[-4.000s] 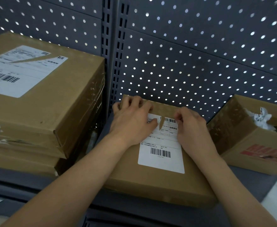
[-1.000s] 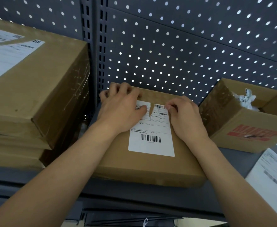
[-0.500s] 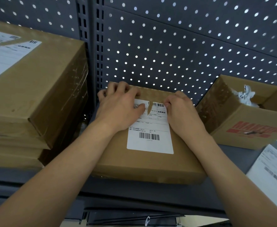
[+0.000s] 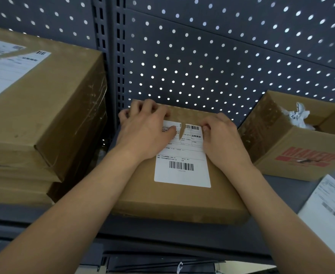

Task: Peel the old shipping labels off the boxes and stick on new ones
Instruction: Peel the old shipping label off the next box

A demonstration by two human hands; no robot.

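Looking down at a dark shelf (image 4: 182,232) backed by pegboard. Passing over a stack (image 4: 44,115) at left and an open box (image 4: 301,155) at right. Working on the flat box (image 4: 182,202) between them, near the shelf's front. Peeling at the white label (image 4: 182,175) stuck on its top. Curling the left grip (image 4: 147,135) over the box's far edge, pressing its thumb on the label. Pinching the label's far right corner with the right grip (image 4: 222,143); lifted or not, cannot tell. Minding a tear (image 4: 181,133) at the label's far edge: probably best pulling low and slowly toward the near edge, pressing down beside the tear against further ripping.
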